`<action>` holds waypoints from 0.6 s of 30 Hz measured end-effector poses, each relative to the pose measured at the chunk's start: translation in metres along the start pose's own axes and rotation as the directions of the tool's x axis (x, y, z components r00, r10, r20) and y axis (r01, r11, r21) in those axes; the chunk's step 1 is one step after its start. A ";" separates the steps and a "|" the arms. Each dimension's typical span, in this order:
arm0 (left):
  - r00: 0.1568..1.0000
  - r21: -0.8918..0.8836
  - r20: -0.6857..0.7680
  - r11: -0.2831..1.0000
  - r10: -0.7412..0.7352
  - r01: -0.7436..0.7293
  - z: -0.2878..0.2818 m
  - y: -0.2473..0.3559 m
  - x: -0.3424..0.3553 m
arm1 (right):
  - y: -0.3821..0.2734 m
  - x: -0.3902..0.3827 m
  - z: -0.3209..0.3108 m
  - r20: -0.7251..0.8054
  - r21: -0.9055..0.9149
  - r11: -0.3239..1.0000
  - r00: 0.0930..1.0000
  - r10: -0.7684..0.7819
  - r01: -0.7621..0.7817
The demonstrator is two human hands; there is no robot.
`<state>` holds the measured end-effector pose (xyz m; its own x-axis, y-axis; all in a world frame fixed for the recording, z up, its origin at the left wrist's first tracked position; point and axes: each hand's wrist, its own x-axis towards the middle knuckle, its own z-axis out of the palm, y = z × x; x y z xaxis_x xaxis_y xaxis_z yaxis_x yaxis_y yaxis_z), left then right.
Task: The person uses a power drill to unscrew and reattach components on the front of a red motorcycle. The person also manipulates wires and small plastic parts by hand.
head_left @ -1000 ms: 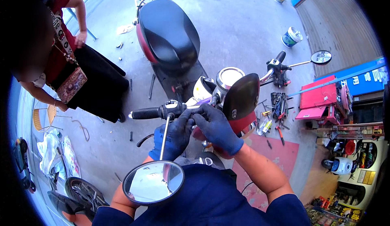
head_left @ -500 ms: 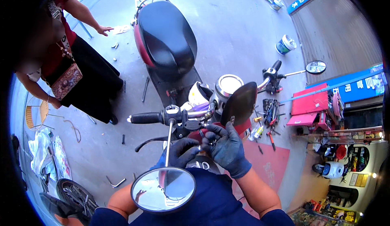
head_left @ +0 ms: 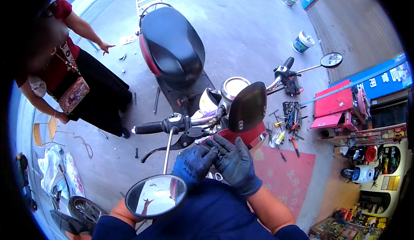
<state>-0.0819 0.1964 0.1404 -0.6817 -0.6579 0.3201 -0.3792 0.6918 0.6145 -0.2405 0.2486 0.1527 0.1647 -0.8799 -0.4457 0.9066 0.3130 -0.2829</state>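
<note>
My left hand (head_left: 194, 162) and my right hand (head_left: 233, 166), both in blue-and-dark work gloves, meet just below the scooter's handlebar grip (head_left: 151, 127) and black brake housing (head_left: 196, 133). Their curled fingers close around something small that they hide. Above my right hand are a black mirror-like panel (head_left: 246, 108) and red bodywork (head_left: 255, 136). A round mirror (head_left: 156, 195) on a chrome stem lies to the lower left of my hands. A chrome-rimmed gauge (head_left: 235, 85) sits at the handlebar's middle.
The black seat (head_left: 172, 41) extends away ahead. A person (head_left: 86, 80) stands left, finger pointed. A chair (head_left: 45, 130) and plastic bags (head_left: 58, 175) are left; scattered tools (head_left: 293, 121), a red toolbox (head_left: 334, 104), a bucket (head_left: 303, 41) and shop shelving (head_left: 388, 171) are right.
My hands have moved down from the handlebar toward my body and now sit close together below it. The other person's hand has left their waist and reaches toward the seat, pointing.
</note>
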 end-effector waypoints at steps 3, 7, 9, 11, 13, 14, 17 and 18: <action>0.998 0.068 0.051 0.997 0.033 -0.036 -0.003 0.005 -0.005 | -0.005 -0.003 0.006 0.005 0.019 0.999 0.999 0.039 -0.040; 0.997 0.092 -0.036 0.994 0.065 -0.061 -0.003 0.011 0.000 | -0.015 -0.001 0.003 0.091 0.028 0.994 0.991 0.099 -0.102; 0.993 0.109 -0.098 0.993 0.061 -0.050 -0.005 0.016 0.005 | -0.023 -0.002 0.005 0.124 0.070 0.988 0.984 0.128 -0.138; 0.985 0.131 -0.164 0.991 0.055 -0.034 0.001 0.020 0.008 | -0.030 -0.005 0.006 0.173 0.111 0.978 0.973 0.154 -0.174; 0.985 0.155 -0.149 0.986 0.090 -0.066 0.001 0.024 0.010 | -0.036 -0.007 0.009 0.206 0.127 0.970 0.963 0.176 -0.205; 0.984 0.167 -0.143 0.983 0.105 -0.081 0.000 0.026 0.010 | -0.040 -0.010 0.010 0.209 0.124 0.969 0.960 0.184 -0.213; 0.991 0.149 -0.087 0.985 0.097 -0.083 -0.010 0.037 0.013 | -0.045 -0.011 0.007 0.216 0.129 0.956 0.948 0.232 -0.263; 0.991 0.184 -0.074 0.978 0.115 -0.099 -0.010 0.037 0.013 | -0.047 -0.011 0.006 0.218 0.118 0.955 0.945 0.243 -0.272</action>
<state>-0.0992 0.2104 0.1744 -0.6726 -0.5945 0.4406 -0.4180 0.7966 0.4367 -0.2827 0.2412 0.1764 0.4605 -0.8339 -0.3044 0.8668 0.4964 -0.0485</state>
